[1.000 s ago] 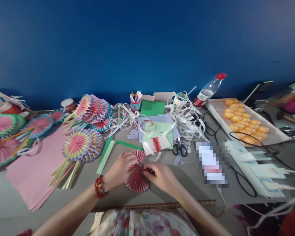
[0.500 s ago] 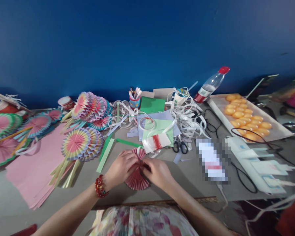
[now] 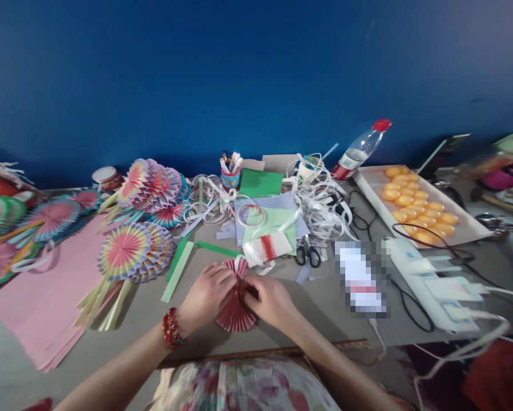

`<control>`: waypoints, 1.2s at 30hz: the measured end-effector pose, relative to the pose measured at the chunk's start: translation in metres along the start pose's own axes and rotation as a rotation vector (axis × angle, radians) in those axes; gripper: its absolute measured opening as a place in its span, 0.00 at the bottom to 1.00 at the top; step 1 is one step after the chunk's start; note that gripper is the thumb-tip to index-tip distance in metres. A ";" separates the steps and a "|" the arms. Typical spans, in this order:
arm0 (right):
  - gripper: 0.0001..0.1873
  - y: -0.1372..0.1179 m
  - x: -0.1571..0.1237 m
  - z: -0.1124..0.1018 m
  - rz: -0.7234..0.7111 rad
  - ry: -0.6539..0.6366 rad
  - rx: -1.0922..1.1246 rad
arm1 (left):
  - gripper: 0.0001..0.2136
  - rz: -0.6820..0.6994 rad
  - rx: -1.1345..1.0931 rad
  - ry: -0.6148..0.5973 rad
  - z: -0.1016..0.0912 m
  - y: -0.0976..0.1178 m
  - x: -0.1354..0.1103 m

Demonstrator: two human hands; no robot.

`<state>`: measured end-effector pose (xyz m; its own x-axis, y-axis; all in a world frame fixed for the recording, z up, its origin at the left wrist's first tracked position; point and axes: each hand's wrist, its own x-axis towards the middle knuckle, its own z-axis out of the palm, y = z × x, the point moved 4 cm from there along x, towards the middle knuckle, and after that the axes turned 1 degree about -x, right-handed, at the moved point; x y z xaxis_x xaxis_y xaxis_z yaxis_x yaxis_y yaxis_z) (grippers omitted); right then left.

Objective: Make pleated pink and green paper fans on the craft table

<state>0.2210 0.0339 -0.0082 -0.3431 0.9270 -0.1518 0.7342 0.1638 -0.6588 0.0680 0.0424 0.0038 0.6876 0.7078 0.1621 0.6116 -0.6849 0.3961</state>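
At the table's near edge a pink pleated paper fan (image 3: 235, 315) is pinched at its middle, its folds spread above and below the pinch. My left hand (image 3: 211, 294) is closed on its left side, with a red bead bracelet on that wrist. On the other side, my right hand (image 3: 267, 297) grips the fan with thumb and fingers; the fingertips at the centre are partly hidden. Just beyond the hands lies a white card wound with red thread (image 3: 268, 249), and black-handled scissors (image 3: 308, 256) rest to its right.
Finished paper fans (image 3: 125, 251) and pink paper sheets (image 3: 51, 308) lie on the left. Green paper (image 3: 261, 182) and tangled white strips (image 3: 324, 211) fill the back. Rightward are a bottle (image 3: 363, 149), a tray of orange balls (image 3: 474, 228), a blurred-out phone (image 3: 361, 279) and a power strip (image 3: 427, 285).
The view has shifted slightly, so the table's things appear a little further left. Both hands keep their hold on the pink fan, with hardly any movement.
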 end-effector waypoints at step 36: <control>0.06 0.003 -0.006 -0.007 -0.077 -0.007 -0.020 | 0.11 0.084 0.057 0.218 0.003 0.008 -0.009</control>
<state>0.2295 0.0314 -0.0042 -0.4027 0.9092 -0.1063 0.7171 0.2411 -0.6540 0.0678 0.0298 0.0027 0.6400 0.6645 0.3858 0.5812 -0.7471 0.3227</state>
